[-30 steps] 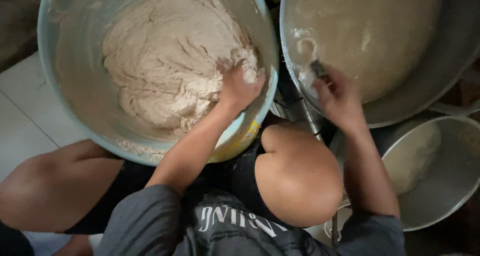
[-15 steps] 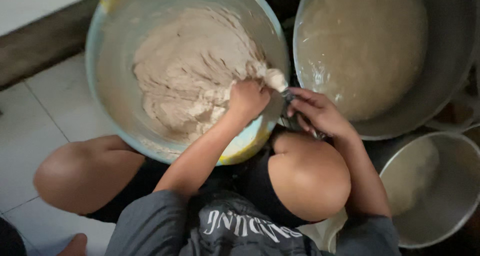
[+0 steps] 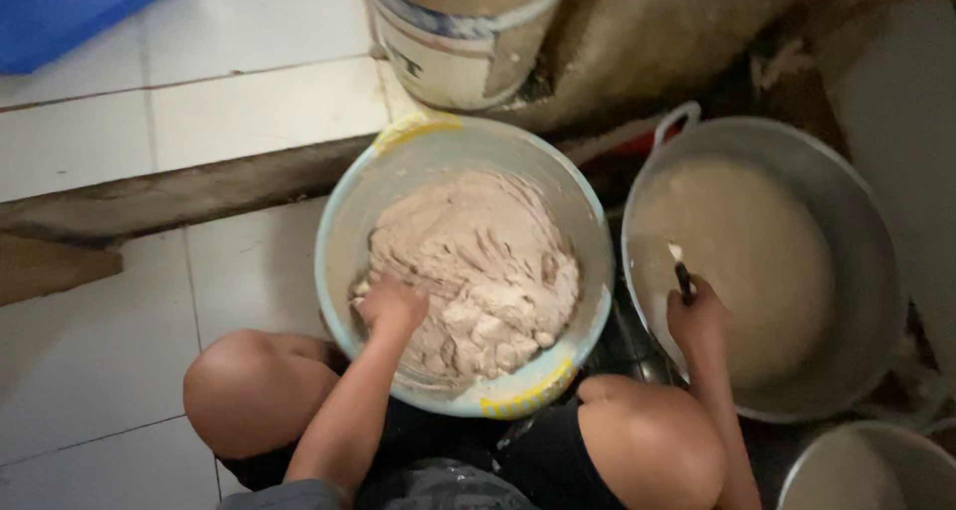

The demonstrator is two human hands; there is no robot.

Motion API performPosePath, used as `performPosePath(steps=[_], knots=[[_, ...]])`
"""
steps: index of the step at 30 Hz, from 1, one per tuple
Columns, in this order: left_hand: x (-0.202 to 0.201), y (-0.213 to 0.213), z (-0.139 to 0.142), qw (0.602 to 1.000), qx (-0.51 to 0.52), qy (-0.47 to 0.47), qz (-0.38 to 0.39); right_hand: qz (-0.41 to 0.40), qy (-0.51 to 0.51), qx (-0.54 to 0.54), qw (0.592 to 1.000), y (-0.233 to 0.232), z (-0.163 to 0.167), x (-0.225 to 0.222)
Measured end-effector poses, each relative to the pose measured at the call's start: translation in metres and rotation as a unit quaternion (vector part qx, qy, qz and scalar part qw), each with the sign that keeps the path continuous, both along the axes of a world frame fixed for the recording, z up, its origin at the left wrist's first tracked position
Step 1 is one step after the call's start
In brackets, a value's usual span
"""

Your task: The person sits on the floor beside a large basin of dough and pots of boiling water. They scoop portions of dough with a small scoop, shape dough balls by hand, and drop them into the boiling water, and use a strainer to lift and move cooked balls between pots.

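Note:
A light blue plastic basin (image 3: 349, 211) stands on the floor between my knees, holding a thick beige dough (image 3: 488, 261). My left hand (image 3: 393, 306) presses into the dough at its near left side. To the right stands a large metal pot (image 3: 856, 221) filled with pale cloudy liquid (image 3: 757, 251). My right hand (image 3: 697, 316) rests at the pot's near left rim, closed around a dark handle of a utensil (image 3: 682, 276) whose pale tip points into the liquid.
A dirty white bucket (image 3: 458, 42) stands behind the basin on a raised tiled step. A blue mat (image 3: 70, 7) lies at the far left. Another metal pot (image 3: 866, 465) sits at the bottom right. White floor tiles spread to the left.
The view has pulled back and up. My left hand shifted from the dough's right side to its near left. My right hand moved from the basin's rim into the pot's edge.

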State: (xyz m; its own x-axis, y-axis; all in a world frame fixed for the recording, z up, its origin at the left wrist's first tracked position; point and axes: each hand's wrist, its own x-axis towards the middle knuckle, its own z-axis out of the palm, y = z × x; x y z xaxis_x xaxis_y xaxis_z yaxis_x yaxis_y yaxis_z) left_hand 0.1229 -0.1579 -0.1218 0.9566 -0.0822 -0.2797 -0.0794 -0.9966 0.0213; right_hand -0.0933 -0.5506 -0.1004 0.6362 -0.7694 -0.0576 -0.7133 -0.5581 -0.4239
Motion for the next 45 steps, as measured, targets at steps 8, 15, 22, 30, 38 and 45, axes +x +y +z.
performPosePath(steps=[8, 15, 22, 30, 38, 45], knots=[[-0.07, 0.0, -0.029, 0.952, -0.109, 0.275, -0.085, 0.011, -0.043, 0.04, 0.998, 0.02, -0.005, -0.003], [-0.101, -0.067, -0.023, 0.914, -0.267, 0.279, -0.126, 0.008, -0.017, 0.01, 1.0, 0.019, -0.005, -0.013], [-0.085, -0.166, 0.005, 0.918, -0.269, 0.054, -0.286, -0.045, 0.012, 0.062, 0.997, 0.013, -0.018, -0.035], [-0.076, -0.197, -0.021, 0.877, -0.385, 0.122, -0.261, 0.012, 0.005, 0.085, 0.996, 0.009, -0.004, -0.051], [-0.091, -0.204, -0.039, 0.788, -0.545, -0.013, -0.286, 0.041, -0.061, 0.42, 0.905, 0.04, 0.045, -0.05], [-0.1, -0.2, -0.044, 0.787, -0.571, 0.018, -0.232, 0.164, -0.044, 0.351, 0.921, 0.065, 0.06, -0.036]])
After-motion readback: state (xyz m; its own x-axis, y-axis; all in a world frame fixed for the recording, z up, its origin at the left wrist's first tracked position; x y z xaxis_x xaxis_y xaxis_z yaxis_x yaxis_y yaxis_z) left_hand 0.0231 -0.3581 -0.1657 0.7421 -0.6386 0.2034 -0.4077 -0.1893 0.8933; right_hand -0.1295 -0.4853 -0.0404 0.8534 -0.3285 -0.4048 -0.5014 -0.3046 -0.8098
